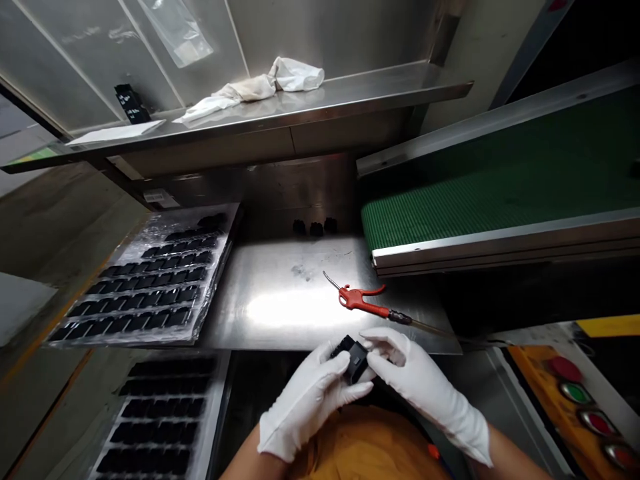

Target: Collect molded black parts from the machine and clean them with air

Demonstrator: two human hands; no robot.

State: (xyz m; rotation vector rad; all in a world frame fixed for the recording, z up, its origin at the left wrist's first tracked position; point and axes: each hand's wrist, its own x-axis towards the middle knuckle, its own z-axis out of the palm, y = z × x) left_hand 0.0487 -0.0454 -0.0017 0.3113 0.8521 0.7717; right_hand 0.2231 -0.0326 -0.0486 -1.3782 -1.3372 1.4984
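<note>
My left hand (307, 400) and my right hand (410, 373), both in white gloves, hold a small black plastic part (354, 360) between them, just in front of the steel table's near edge. The fingers of both hands wrap around it and hide part of it. The nearest other object is a red air blow gun (357, 298), lying on the stainless steel table (285, 300) just beyond my right fingers. Its nozzle points to the back left, and a dark hose runs off to the right.
Left of the table lie two trays of black parts in rows (140, 280) (160, 417). Several loose black parts (315, 228) stand at the table's back. A green conveyor belt (475, 193) runs at right, with a button panel (575, 407) below it. A steel shelf (270, 113) holds a white cloth (255, 90).
</note>
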